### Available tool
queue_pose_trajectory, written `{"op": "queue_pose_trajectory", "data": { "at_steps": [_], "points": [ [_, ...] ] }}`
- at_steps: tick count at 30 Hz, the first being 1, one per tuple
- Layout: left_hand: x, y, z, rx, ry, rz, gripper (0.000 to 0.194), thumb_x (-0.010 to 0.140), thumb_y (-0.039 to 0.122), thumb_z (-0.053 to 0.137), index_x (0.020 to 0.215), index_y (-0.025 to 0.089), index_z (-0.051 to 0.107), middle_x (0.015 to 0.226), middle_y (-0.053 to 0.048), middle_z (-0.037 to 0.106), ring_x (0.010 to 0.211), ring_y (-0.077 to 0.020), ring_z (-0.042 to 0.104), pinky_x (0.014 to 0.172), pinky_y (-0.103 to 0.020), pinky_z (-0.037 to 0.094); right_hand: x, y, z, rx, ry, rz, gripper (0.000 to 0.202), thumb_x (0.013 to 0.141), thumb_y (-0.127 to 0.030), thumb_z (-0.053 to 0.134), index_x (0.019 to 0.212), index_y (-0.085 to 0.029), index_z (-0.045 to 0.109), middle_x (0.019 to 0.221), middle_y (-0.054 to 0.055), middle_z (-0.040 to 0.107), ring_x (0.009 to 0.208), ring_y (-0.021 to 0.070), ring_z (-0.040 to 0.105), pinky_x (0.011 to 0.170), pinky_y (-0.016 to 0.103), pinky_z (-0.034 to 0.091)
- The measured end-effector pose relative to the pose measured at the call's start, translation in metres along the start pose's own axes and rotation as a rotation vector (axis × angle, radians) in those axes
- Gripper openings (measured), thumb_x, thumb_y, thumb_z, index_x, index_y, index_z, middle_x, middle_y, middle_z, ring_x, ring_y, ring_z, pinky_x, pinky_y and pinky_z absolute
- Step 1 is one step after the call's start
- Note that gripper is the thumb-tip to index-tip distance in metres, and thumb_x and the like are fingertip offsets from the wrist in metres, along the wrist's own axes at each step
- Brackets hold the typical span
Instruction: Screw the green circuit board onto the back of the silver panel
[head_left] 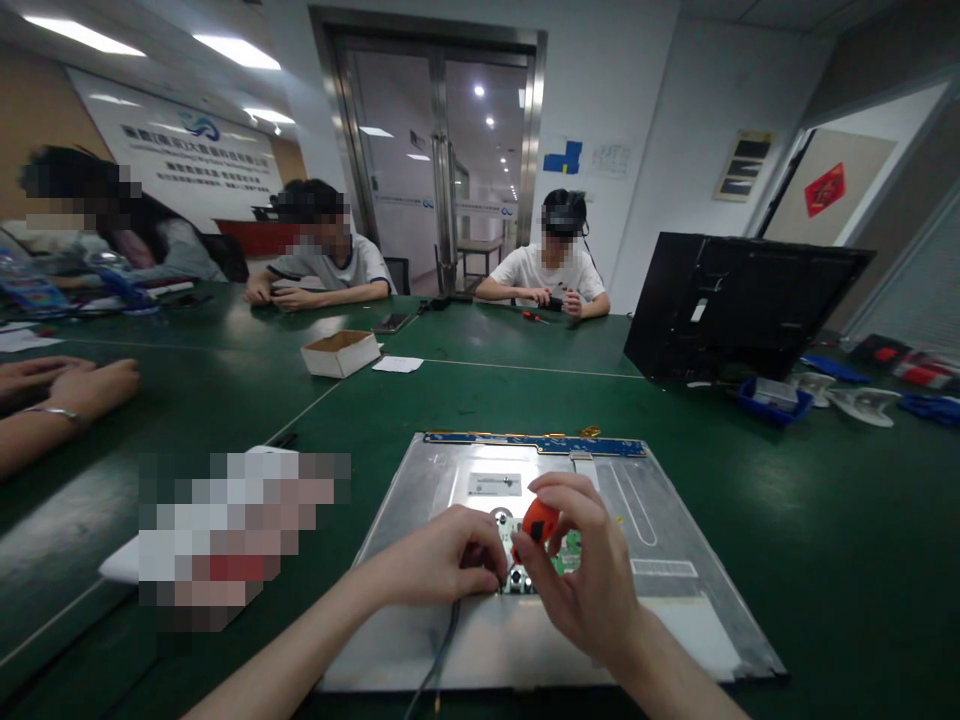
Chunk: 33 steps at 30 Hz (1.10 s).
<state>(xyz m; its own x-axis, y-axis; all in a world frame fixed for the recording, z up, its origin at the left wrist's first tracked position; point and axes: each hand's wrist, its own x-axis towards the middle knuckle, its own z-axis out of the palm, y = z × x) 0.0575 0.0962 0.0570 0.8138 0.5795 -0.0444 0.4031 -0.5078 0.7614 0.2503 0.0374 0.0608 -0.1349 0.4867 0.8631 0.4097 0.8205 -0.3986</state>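
A metal-backed display panel (420, 640) lies flat in front of me, with a blue circuit strip (525, 443) along its far edge. Near the panel's middle sits a small green circuit board (571, 553), partly covered by my hands. My right hand (589, 570) grips the orange and black handle of a screwdriver (540, 520) over this board; the tip is hard to see. At the board's left edge, my left hand (469, 555) has thumb and fingers pinched together; what they hold is hidden. A dark cable (442, 650) runs from below that hand toward me.
On the green table (480, 400), a black monitor casing (720, 310) stands at right beside a blue tray (775, 400). An open cardboard box (341, 353) and white paper (398, 364) lie beyond the panel. Another person's hands (90, 390) rest at left; several people sit around.
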Motion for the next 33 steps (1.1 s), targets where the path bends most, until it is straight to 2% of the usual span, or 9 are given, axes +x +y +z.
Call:
{"op": "queue_pose_trajectory", "data": {
  "at_steps": [5, 8, 10, 14, 17, 20, 26, 30, 33],
  "points": [
    [0.001, 0.003, -0.001, 0.001, 0.007, -0.02, 0.009, 0.075, 0.014, 0.067, 0.082, 0.017, 0.072, 0.076, 0.001, 0.063, 0.069, -0.0141, 0.055, 0.06, -0.023, 0.041, 0.003, -0.002, -0.003, -0.026, -0.059, 0.016, 0.042, 0.097, -0.012, 0.046, 0.137, -0.025, 0.048, 0.117, 0.011, 0.057, 0.078, 0.0167, 0.066, 0.059, 0.03, 0.057],
    [0.001, 0.005, -0.002, 0.003, -0.006, -0.033, 0.007, 0.077, 0.014, 0.066, 0.08, 0.017, 0.072, 0.072, 0.001, 0.062, 0.067, -0.0138, 0.054, 0.059, -0.024, 0.04, 0.003, -0.002, -0.004, -0.033, -0.094, 0.012, 0.045, 0.097, -0.011, 0.042, 0.14, -0.024, 0.046, 0.118, 0.012, 0.06, 0.09, 0.0203, 0.068, 0.068, 0.033, 0.06],
    [0.0, 0.004, -0.002, 0.002, -0.011, -0.032, 0.008, 0.077, 0.015, 0.066, 0.081, 0.017, 0.072, 0.075, 0.001, 0.063, 0.068, -0.0143, 0.055, 0.059, -0.024, 0.041, 0.003, -0.002, -0.003, -0.045, -0.075, 0.01, 0.041, 0.097, -0.015, 0.046, 0.138, -0.023, 0.045, 0.114, 0.011, 0.064, 0.089, 0.0206, 0.068, 0.065, 0.032, 0.06],
    [0.0, 0.0, -0.001, -0.001, 0.001, -0.008, 0.01, 0.077, 0.016, 0.066, 0.085, 0.018, 0.072, 0.086, -0.002, 0.066, 0.075, -0.0161, 0.057, 0.064, -0.025, 0.043, 0.003, 0.0, 0.0, -0.071, 0.027, -0.005, 0.036, 0.095, -0.025, 0.061, 0.127, -0.022, 0.047, 0.097, 0.006, 0.067, 0.066, 0.0156, 0.064, 0.051, 0.027, 0.055],
    [0.0, 0.0, 0.0, 0.009, 0.017, -0.008, 0.008, 0.076, 0.015, 0.067, 0.081, 0.017, 0.073, 0.082, -0.001, 0.064, 0.074, -0.0155, 0.057, 0.063, -0.025, 0.042, 0.005, -0.001, 0.0, -0.082, 0.049, -0.014, 0.029, 0.095, -0.023, 0.06, 0.123, -0.025, 0.051, 0.102, 0.007, 0.066, 0.071, 0.0161, 0.066, 0.052, 0.026, 0.055],
    [0.0, 0.002, 0.0, -0.007, 0.03, -0.02, 0.006, 0.074, 0.014, 0.068, 0.078, 0.017, 0.071, 0.076, 0.0, 0.061, 0.068, -0.0138, 0.054, 0.059, -0.023, 0.04, 0.007, -0.002, -0.001, -0.095, 0.019, -0.001, 0.031, 0.095, -0.018, 0.057, 0.125, -0.027, 0.055, 0.108, 0.008, 0.064, 0.076, 0.016, 0.067, 0.052, 0.026, 0.056],
    [0.0, 0.003, 0.0, -0.001, 0.017, -0.021, 0.005, 0.078, 0.017, 0.067, 0.081, 0.016, 0.071, 0.078, 0.0, 0.062, 0.068, -0.0138, 0.054, 0.058, -0.023, 0.04, 0.005, -0.003, -0.002, -0.057, -0.056, -0.022, 0.038, 0.097, -0.017, 0.05, 0.134, -0.023, 0.048, 0.109, 0.01, 0.068, 0.077, 0.0167, 0.068, 0.055, 0.026, 0.057],
    [0.0, 0.003, -0.001, 0.008, 0.002, -0.002, 0.006, 0.078, 0.014, 0.066, 0.081, 0.016, 0.071, 0.082, -0.001, 0.065, 0.073, -0.0153, 0.056, 0.065, -0.026, 0.044, 0.001, -0.001, 0.001, -0.058, 0.024, 0.005, 0.033, 0.095, -0.026, 0.058, 0.125, -0.024, 0.044, 0.093, 0.005, 0.069, 0.065, 0.016, 0.065, 0.052, 0.027, 0.054],
    [-0.001, 0.003, -0.001, 0.016, -0.003, -0.003, 0.013, 0.077, 0.012, 0.065, 0.087, 0.017, 0.073, 0.087, -0.002, 0.067, 0.074, -0.0157, 0.056, 0.066, -0.026, 0.045, -0.004, 0.001, 0.004, -0.034, 0.067, 0.035, 0.035, 0.094, -0.02, 0.058, 0.124, -0.024, 0.041, 0.094, 0.005, 0.068, 0.061, 0.0141, 0.062, 0.051, 0.026, 0.053]
  ]
}}
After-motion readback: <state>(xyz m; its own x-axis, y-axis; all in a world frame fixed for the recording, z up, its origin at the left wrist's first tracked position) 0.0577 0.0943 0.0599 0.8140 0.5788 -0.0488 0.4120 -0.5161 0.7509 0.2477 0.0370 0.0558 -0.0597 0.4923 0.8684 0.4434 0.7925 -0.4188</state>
